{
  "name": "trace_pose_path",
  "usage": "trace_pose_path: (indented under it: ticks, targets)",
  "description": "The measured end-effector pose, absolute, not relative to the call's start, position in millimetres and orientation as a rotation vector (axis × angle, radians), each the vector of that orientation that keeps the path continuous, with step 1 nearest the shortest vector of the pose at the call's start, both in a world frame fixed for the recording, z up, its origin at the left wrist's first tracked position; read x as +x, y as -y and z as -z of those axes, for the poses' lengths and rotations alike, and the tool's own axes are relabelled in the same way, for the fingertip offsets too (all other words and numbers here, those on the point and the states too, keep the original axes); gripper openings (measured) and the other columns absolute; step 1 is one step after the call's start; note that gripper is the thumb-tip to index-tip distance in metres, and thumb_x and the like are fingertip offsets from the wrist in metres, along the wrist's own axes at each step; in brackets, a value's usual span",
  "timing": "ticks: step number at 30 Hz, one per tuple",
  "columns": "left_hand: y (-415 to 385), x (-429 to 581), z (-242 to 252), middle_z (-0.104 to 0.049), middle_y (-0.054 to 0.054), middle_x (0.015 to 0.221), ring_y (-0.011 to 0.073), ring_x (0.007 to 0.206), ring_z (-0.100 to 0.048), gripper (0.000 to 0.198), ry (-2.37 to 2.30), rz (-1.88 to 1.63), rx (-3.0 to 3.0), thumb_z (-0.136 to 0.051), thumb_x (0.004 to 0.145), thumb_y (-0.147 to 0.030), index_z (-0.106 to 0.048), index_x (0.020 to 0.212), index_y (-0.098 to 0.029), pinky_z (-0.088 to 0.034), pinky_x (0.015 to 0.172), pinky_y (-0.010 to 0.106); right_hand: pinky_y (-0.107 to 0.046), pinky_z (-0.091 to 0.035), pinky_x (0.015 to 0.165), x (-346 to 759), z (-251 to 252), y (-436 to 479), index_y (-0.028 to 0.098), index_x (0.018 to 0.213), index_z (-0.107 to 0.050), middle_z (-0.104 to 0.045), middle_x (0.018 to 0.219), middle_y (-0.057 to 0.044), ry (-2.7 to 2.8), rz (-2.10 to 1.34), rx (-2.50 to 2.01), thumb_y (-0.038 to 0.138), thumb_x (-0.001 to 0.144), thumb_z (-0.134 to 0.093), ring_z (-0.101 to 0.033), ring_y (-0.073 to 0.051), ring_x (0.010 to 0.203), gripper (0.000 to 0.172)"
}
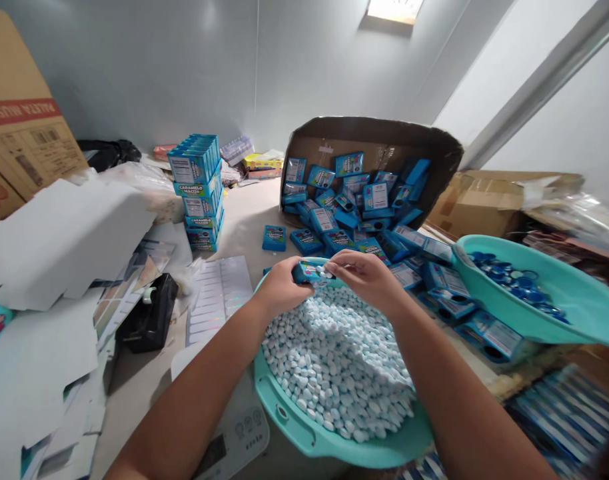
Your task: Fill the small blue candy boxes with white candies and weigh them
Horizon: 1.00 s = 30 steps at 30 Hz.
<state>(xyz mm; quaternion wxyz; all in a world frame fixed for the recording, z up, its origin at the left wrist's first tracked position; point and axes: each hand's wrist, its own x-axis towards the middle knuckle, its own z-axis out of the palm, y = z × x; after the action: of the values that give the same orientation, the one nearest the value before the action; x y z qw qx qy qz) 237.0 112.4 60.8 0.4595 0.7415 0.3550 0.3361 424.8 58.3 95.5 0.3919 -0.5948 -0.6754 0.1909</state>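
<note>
My left hand (280,288) is closed around a small blue candy box (309,271), held over the near basin. Several white candies (325,272) show at the box's right end, where the fingers of my right hand (363,272) are pinched together on them. Below both hands, a turquoise basin (304,437) holds a large heap of pale blue and white candies (334,363). A white scale (244,430) with a display and buttons lies partly under my left forearm.
Behind the basin, a tipped cardboard box (369,127) spills blue candy boxes (322,220) onto the table. A stack of blue boxes (197,193) stands to its left. On the right sits another turquoise basin (579,293) with blue lids. Cardboard sheets (69,233) and a black tape dispenser (147,313) lie left.
</note>
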Motion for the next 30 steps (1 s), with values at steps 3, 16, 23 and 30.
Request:
trace_pose_path:
  ticks: [3, 16, 23, 30]
  targets:
    - [-113.0, 237.3, -61.1, -0.074, 0.001, 0.096, 0.0205, 0.092, -0.068, 0.044, -0.893, -0.821, 1.805, -0.072, 0.063, -0.011, -0.071, 0.106, -0.017, -0.052, 0.08, 0.027, -0.032, -0.044, 0.063, 422.7, -97.6, -58.5, 0.019, 0.07, -0.071, -0.068, 0.077, -0.008, 1.736, -0.395, -1.483, 0.066, 0.089, -0.059, -0.06, -0.018, 0.069, 0.053]
    - [-112.2, 237.8, -62.2, -0.074, -0.001, 0.093, 0.0203, 0.091, -0.068, 0.042, -0.905, -0.815, 1.813, -0.072, 0.064, -0.01, -0.07, 0.105, -0.017, -0.052, 0.078, 0.026, -0.03, -0.047, 0.06, 422.0, -91.6, -60.6, 0.019, 0.068, -0.071, -0.07, 0.078, -0.007, 1.7, -0.41, -1.473, 0.065, 0.081, -0.07, -0.061, -0.017, 0.068, 0.048]
    - [-113.8, 237.8, -61.3, -0.074, 0.001, 0.095, 0.021, 0.093, -0.069, 0.042, -0.905, -0.816, 1.811, -0.073, 0.064, -0.01, -0.07, 0.106, -0.017, -0.052, 0.082, 0.028, -0.035, -0.05, 0.066, 423.9, -88.3, -60.5, 0.021, 0.091, -0.076, -0.073, 0.074, -0.005, 1.591, -0.38, -1.54, 0.046, 0.079, -0.072, -0.064, -0.019, 0.067, 0.028]
    - [-113.9, 239.4, -53.1, -0.073, 0.006, 0.108, 0.0209, 0.099, -0.07, 0.045, -0.647, -0.986, 1.59, -0.08, 0.074, -0.022, -0.062, 0.114, -0.017, -0.056, 0.088, 0.029, -0.033, -0.052, 0.07, 422.3, -90.4, -62.9, 0.022, 0.096, -0.072, -0.074, 0.088, -0.006, 1.202, -0.499, -1.329, 0.061, 0.08, -0.072, -0.066, -0.019, 0.075, 0.042]
